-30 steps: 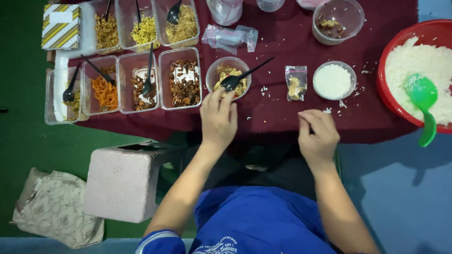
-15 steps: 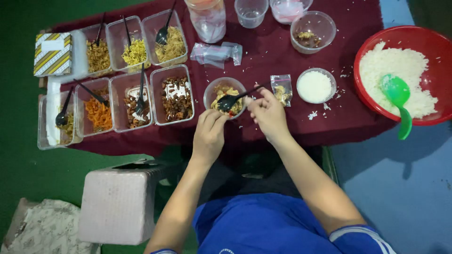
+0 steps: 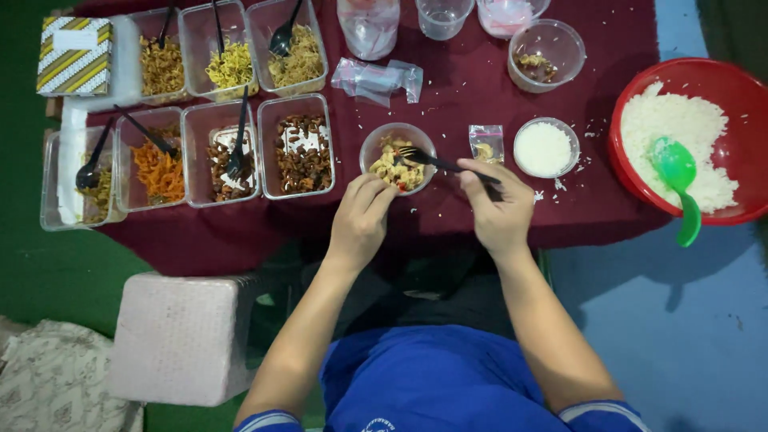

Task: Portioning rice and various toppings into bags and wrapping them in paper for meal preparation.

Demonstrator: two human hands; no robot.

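On the maroon-covered desk (image 3: 480, 88), a small clear bowl (image 3: 398, 158) of mixed food sits just right of the rectangular tubs; the left hand (image 3: 362, 218) steadies its near rim with curled fingers, while the right hand (image 3: 498, 206) pinches a black fork (image 3: 438, 161) whose tines lie in the bowl

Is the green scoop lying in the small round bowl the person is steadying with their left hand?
No, the green scoop lies in the red basin of rice, while the small round bowl holds a black spoon.
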